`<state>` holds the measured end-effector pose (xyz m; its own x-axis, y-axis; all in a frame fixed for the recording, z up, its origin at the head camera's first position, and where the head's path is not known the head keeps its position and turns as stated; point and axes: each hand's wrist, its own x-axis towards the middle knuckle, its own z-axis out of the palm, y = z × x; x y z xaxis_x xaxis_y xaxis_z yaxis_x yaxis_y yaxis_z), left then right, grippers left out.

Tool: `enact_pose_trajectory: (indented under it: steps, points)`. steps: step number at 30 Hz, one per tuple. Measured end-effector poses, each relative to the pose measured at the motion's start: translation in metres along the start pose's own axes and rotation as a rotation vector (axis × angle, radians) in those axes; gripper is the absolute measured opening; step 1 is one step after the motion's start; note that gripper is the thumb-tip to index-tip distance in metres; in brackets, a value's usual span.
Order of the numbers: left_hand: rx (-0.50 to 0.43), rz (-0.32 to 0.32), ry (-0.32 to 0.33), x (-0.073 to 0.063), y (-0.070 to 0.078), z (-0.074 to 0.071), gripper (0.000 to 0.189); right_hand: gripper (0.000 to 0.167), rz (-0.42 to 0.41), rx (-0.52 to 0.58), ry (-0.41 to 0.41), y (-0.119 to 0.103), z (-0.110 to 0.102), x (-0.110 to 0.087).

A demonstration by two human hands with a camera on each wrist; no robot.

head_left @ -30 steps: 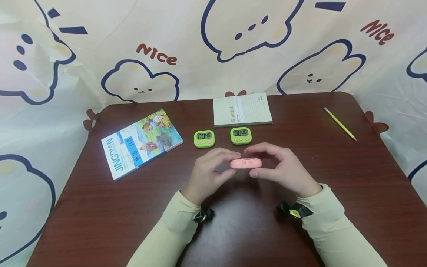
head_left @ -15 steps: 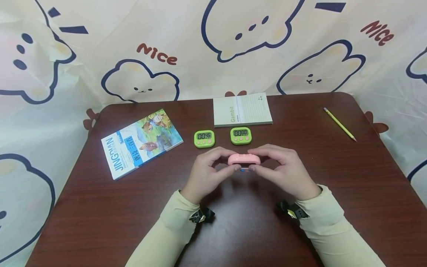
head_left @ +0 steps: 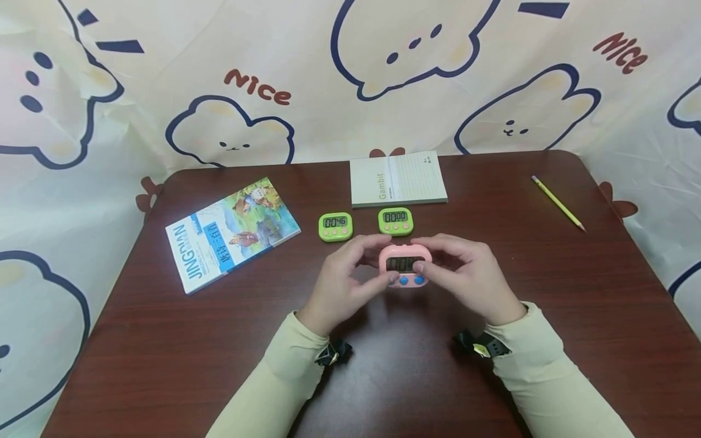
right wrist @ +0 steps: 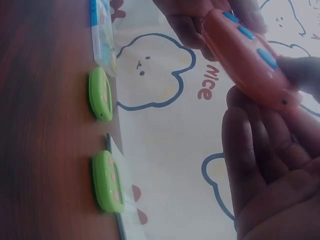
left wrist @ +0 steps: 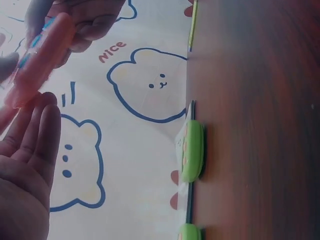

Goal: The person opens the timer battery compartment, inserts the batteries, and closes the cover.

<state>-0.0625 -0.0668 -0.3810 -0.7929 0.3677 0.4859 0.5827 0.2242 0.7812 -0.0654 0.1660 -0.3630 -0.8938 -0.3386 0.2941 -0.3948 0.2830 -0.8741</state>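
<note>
Between both hands, above the table, is a pink digital timer [head_left: 393, 250] with a dark screen and blue buttons, its face tilted up toward the head camera. My left hand [head_left: 346, 277] grips its left side, thumb near the lower left corner. My right hand [head_left: 470, 277] holds the right side, the thumb lying over the screen's right edge. In both wrist views the pink timer [right wrist: 245, 57] shows edge-on with fingers beneath it. Just beyond the hands lie two green timers: the left one [head_left: 336, 227] reads 00:46, the right one [head_left: 395, 221] reads 00:00.
A picture-covered book [head_left: 232, 237] lies at the left of the brown table [head_left: 164, 359]. Behind the green timers is a pale notebook [head_left: 398, 179] marked Gambit. A yellow-green pencil [head_left: 558, 204] lies at the far right. A cartoon-printed cloth [head_left: 328, 134] hangs around the table.
The pink timer has tilted from edge-on to face-up, bringing its screen and blue buttons into sight. The right fingers have closed onto it. The left green timer went from 00:45 to 00:46.
</note>
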Motion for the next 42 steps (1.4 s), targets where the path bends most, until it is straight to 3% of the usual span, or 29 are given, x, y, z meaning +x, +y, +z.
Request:
enact_pose_trajectory:
  steps: [7,13,18,26,34,42]
  points:
    - [0.133,0.05,-0.109,0.0,0.0023,-0.0006,0.083,0.03,0.136,0.059,0.002,0.0027,-0.0025,0.0023]
    - [0.158,0.034,-0.126,-0.0009,0.0008,-0.0003,0.079,0.03,0.276,0.103,-0.085,0.0049,-0.0061,0.0043]
    - [0.144,0.001,-0.121,-0.0021,0.0008,0.0007,0.078,0.032,0.314,0.108,-0.115,0.0054,-0.0076,0.0047]
    - [0.042,-0.037,-0.086,-0.002,-0.0005,0.0015,0.076,0.036,0.239,0.061,-0.123,0.0056,-0.007,0.0044]
    - [-0.044,-0.059,-0.06,-0.0009,-0.0019,0.0018,0.074,0.075,0.061,-0.012,-0.149,0.002,-0.0066,0.0025]
    - [-0.035,-0.108,-0.07,-0.0015,-0.0018,0.0016,0.074,0.074,0.014,-0.105,-0.149,-0.0016,-0.0077,0.0015]
